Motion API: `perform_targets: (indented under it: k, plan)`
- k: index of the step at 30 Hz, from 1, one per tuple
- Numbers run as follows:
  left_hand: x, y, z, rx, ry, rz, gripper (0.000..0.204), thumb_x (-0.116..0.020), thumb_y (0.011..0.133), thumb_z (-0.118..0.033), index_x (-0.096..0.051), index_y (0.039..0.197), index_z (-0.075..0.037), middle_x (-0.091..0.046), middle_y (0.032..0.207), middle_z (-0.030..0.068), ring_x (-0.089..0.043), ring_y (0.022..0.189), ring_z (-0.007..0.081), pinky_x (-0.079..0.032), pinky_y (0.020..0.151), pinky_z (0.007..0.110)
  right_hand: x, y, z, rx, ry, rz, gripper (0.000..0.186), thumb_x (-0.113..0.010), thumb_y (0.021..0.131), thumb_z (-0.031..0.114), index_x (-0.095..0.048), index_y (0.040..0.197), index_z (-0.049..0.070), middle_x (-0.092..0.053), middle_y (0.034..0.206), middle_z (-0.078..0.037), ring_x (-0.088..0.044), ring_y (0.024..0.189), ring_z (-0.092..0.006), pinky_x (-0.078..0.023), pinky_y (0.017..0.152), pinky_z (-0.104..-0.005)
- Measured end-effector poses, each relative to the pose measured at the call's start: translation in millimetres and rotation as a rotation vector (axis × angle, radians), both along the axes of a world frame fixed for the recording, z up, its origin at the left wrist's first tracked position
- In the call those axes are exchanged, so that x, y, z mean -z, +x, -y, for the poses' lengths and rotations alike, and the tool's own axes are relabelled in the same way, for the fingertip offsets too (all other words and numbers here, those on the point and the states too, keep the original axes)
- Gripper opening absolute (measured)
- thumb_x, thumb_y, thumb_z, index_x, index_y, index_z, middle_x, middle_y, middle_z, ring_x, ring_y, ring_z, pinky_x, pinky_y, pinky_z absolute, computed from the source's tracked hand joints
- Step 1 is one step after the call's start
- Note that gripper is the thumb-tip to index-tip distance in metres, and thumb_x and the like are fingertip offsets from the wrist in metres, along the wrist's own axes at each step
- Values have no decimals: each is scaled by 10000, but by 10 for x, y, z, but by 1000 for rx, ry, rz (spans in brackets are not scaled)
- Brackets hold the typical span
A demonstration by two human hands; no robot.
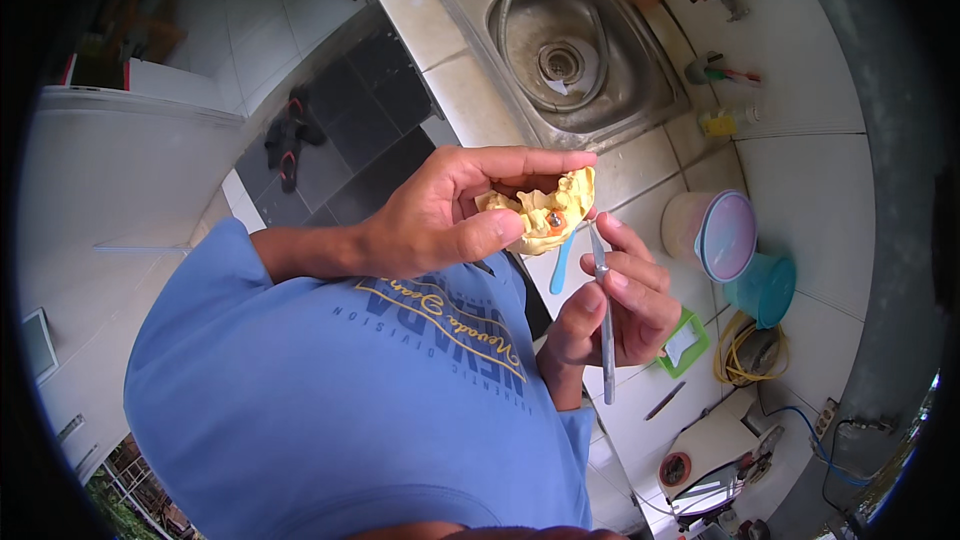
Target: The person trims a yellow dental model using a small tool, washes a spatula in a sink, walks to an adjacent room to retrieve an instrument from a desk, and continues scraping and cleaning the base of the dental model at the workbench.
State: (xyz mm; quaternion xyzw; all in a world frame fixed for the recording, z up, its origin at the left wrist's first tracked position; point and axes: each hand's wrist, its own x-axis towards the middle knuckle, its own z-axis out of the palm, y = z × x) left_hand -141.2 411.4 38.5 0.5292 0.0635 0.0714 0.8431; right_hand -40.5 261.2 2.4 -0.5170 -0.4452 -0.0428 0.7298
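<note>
My left hand (440, 215) is closed round a pale yellow dental cast (535, 200) with an orange patch and a small silver metal piece (555, 219) on it, thumb across its near side. My right hand (625, 305) grips a slim metal hand tool (605, 325), like a carving knife, held almost upright with its upper tip beside the cast's right side. Just below the cast, a blue plastic spatula-like item (559, 268) lies on the white tiled counter (628, 172), partly hidden.
A steel sink (660, 90) with a hose is at the top. Along the right stand lidded tubs (728, 236), a teal container (762, 290), a green tray (690, 360), a yellow coiled hose (740, 365) and a white machine (700, 450). Sandals (290, 140) lie on the dark floor.
</note>
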Motion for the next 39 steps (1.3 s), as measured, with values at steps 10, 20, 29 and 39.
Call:
perform_targets:
  k: [10, 20, 29, 39]
  plan:
    - [42, -61, -6, -56, 36, 73, 802, -597, 874, -432, -336, 1427, 87, -568, 1266, 169, -543, 1184, 191, -405, 1035, 318, -85, -48, -75, -41, -111, 63, 180, -631, 893, 121, -508, 1001, 46, -600, 811, -128, -650, 977, -347, -519, 925, -472]
    - [62, -121, -22, -66, 43, 87, 797, -592, 885, -428, -326, 1431, 88, -567, 1264, 172, -544, 1181, 191, -408, 1033, 319, -83, -98, -84, -36, -131, 84, 188, -640, 892, 122, -506, 996, 42, -588, 811, -124, -648, 975, -348, -522, 920, -469]
    - [55, -141, -51, -58, 46, 86, 772, -578, 882, -397, -327, 1431, 85, -563, 1271, 176, -545, 1181, 191, -410, 1032, 319, -87, -123, -103, -28, -137, 102, 191, -639, 884, 112, -502, 998, 42, -587, 820, -122, -646, 976, -353, -523, 919, -461]
    - [89, -177, -49, -70, 60, 83, 730, -546, 859, -335, -341, 1432, 68, -575, 1263, 185, -556, 1178, 204, -431, 1017, 317, -22, -186, -166, 18, 76, 7, 149, -648, 863, 92, -580, 967, 11, -551, 834, -117, -677, 919, -342, -597, 777, -401]
